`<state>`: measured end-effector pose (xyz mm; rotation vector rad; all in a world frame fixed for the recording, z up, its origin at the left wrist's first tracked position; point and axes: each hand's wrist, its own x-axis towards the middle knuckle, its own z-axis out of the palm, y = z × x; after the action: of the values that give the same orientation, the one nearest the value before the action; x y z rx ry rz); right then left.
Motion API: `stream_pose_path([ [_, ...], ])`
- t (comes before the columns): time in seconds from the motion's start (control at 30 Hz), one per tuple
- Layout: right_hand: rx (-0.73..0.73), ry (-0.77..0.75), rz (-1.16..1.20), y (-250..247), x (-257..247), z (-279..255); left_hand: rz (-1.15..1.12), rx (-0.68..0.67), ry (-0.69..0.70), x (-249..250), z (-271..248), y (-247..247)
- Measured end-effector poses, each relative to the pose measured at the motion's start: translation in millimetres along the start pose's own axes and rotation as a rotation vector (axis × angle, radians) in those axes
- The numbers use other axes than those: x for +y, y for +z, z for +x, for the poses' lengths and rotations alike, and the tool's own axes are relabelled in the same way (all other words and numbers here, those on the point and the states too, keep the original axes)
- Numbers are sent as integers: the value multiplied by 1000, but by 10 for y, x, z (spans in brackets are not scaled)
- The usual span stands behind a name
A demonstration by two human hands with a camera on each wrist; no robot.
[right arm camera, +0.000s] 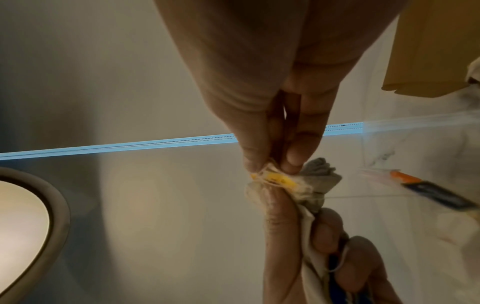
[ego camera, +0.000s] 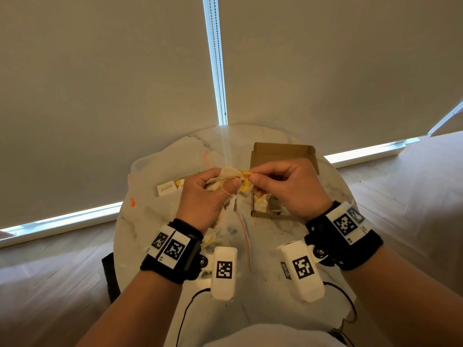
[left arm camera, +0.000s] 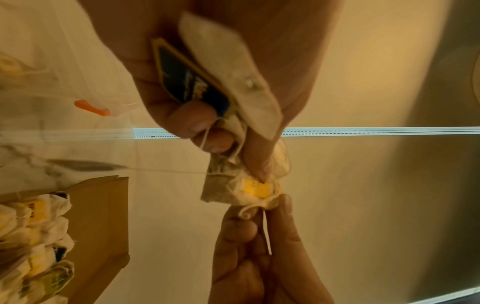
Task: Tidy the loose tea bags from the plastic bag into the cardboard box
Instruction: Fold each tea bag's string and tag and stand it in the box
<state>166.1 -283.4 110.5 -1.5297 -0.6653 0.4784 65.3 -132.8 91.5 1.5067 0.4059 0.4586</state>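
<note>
Hands over table's far edge: your left hand (ego camera: pixel 205 194) grips tea bags (ego camera: pixel 229 177); right hand (ego camera: pixel 283 186) pinches yellow tag (right arm camera: pixel 281 179); box (ego camera: pixel 283 152) beyond.

A room in a home, by the look of it: a small round marble-topped table (ego camera: pixel 288 249) stands on pale wood-plank flooring (ego camera: pixel 62 266), pushed up to full-height windows covered by beige roller blinds (ego camera: pixel 112 71), a bead pull-chain (ego camera: pixel 217 58) hanging in the bright gap between them. Daylight leaks under the blinds' lower edges. At the table's far right edge an open cardboard box (ego camera: pixel 283 152) holds tea bags; a clear plastic bag (ego camera: pixel 160 169) lies at its far left edge.
</note>
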Motion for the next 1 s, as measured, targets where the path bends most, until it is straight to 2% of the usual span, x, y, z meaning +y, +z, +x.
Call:
stream_pose_path([
  [0.13, -38, -27, -53, 17, 23, 7, -3, 11, -13, -23, 14, 9],
  [0.3, 25, 17, -153, -51, 186, 101, -3, 90, -70, -124, 43, 1],
  [0.43, 84, 130, -243, -327, 362, 248, -26, 167, -144, -226, 104, -31],
  [0.63, 304, 340, -407, -973, 928, 631, -16, 152, -226, -369, 181, -35],
  [0.7, 278, 409, -474, -1020, 1143, 689, -9, 156, -257, -407, 206, -17],
  [0.87, 86, 576, -552, -753, 1643, 698, 4, 158, -299, -475, 261, 6],
  [1.0, -67, 550, -730, -448, 1916, 725, 24, 156, -310, -517, 277, -10],
])
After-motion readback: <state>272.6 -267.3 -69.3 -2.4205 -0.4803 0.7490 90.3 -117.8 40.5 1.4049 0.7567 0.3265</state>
